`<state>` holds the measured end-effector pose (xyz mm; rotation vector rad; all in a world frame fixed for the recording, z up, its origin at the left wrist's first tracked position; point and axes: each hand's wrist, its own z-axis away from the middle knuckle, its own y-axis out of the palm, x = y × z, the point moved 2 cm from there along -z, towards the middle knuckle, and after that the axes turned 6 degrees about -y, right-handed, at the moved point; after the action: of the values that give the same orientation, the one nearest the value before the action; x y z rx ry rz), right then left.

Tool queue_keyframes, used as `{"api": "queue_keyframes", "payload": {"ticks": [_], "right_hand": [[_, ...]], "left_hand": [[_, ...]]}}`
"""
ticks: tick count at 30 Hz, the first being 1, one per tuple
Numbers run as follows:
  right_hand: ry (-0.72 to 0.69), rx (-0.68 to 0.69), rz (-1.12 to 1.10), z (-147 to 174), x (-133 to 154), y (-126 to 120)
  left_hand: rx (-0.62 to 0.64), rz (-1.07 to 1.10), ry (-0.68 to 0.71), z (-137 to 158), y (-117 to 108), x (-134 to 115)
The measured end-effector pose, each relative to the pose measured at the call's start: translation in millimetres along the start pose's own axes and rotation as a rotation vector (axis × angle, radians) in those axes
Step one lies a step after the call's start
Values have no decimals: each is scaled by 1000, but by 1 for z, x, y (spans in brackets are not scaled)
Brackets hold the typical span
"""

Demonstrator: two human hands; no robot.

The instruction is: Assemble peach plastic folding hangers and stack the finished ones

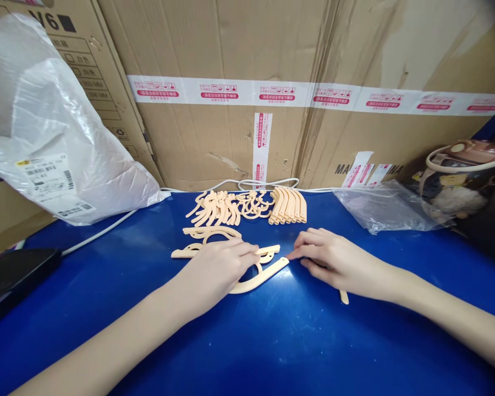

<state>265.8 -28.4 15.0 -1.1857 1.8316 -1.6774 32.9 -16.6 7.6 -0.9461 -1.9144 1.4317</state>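
**Pale plastic hanger bits all over a blue table**

So the hanger (264, 276) is a smooth cream-coloured thing, with a long arm that bows gently and has a small hole near its right end. It's just above the middle of the blue table (292, 346), and part of it is hidden under the left hand (220, 263). That hand comes in palm down, fingers bent and closed on the hanger's middle. The right hand (332, 256) comes in from the other side, fingers loosely curled, one fingertip right at the holed end. A short strip (344, 297) pokes out below its palm; can't tell if it's gripped or just lying there.

More hanger pieces (210, 232) sit just behind the left hand. Further back there's a row: slim arms (220, 209), a tangle of hooks (256, 205), then neatly lined-up curved arms (289, 206). Cardboard (223, 132) stands behind everything.
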Motion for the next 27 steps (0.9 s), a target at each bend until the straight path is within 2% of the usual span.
{"api": "queue_keyframes", "payload": {"ticks": [4, 6, 9, 12, 15, 19, 23, 27], "right_hand": [[-57, 82, -90, -1, 15, -1], [-49, 71, -49, 0, 14, -6], [70, -12, 237, 2, 3, -14], [246, 0, 522, 5, -9, -14], [311, 54, 593, 7, -14, -9], [248, 41, 379, 6, -11, -4], [251, 32, 96, 6, -9, -4], [211, -13, -46, 5, -9, -1]], "left_hand": [[35, -39, -11, 0, -1, 0], [31, -57, -26, 0, 0, 1], [38, -57, -58, 0, 2, 3], [59, -44, -96, 0, 0, 2], [48, 96, -123, 0, -8, -3], [128, 426, -123, 2, -17, -13], [227, 483, -87, 3, -13, -19], [265, 505, -47, 2, -5, -23]]}}
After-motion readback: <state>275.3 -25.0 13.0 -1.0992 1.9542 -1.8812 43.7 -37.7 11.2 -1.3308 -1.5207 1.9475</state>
